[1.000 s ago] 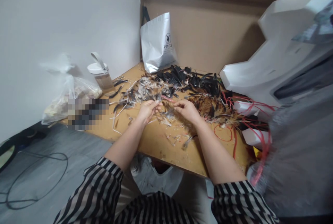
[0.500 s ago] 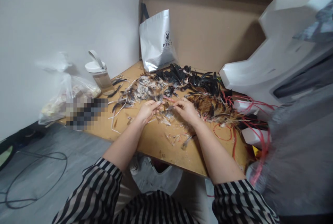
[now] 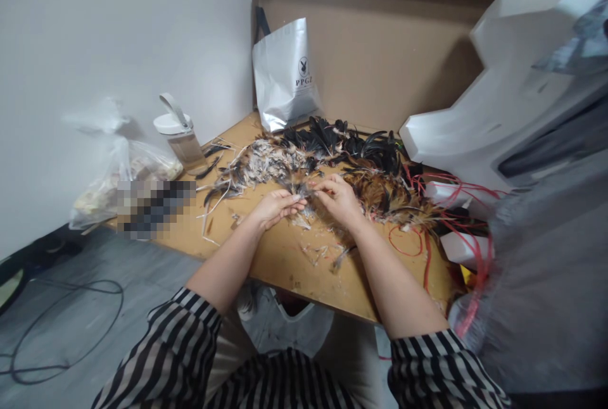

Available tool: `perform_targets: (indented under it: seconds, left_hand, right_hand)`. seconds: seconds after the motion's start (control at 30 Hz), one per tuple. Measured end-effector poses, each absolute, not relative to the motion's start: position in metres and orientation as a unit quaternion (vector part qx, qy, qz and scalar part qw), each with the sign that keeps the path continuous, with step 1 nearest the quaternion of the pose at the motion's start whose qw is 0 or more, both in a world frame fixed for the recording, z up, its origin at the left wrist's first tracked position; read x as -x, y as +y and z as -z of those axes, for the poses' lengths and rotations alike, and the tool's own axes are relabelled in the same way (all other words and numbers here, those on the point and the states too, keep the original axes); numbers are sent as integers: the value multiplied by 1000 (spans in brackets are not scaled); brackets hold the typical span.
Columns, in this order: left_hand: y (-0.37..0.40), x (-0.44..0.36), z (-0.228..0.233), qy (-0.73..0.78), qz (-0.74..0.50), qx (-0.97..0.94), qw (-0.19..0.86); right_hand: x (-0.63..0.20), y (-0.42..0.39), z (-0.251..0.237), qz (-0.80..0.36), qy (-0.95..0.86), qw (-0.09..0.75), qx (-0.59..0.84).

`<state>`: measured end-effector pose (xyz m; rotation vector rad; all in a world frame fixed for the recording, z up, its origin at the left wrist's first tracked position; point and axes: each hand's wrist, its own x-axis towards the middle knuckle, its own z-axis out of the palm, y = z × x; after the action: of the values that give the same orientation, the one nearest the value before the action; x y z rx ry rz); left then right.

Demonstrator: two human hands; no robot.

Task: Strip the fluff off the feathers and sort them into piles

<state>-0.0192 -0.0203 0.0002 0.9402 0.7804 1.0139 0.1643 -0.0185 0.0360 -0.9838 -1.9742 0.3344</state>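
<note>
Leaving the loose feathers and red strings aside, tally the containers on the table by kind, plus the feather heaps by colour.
White paper bag: 1
Lidded bottle: 1
Clear plastic bag: 1
Black feather heap: 1
Brown feather heap: 1
Grey-white feather heap: 1
Total: 6

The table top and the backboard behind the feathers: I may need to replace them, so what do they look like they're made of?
Table top: looks like plywood or raw wood, matte tan, scuffed and speckled. Backboard: probably corrugated cardboard, dull brown, with a creased fold and soft edge.
</note>
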Motion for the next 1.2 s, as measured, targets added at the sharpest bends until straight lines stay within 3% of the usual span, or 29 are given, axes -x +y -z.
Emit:
perform_targets:
  seconds: [0.2,0.3,0.43,0.8,1.2]
  left_hand:
    - [-14,19,2,326,-538,-377,680]
    - [-12,19,2,299,-580,-353,670]
    - [-13,17,2,292,-566,-360,682]
    - [-18,17,0,297,-511,-379,712]
    - [-19,15,2,327,-466,-393,722]
  right_hand:
    - [-157,-13,-29,-316,-631,524,478]
    - [-148,-15,-27,-441,-560,523,467]
    - [-132,-23,-27,-515,-525,524,430]
    - [-132,-21,-24,-552,-488,538,409]
    - [-131,-17,-17,-438,-589,526,430]
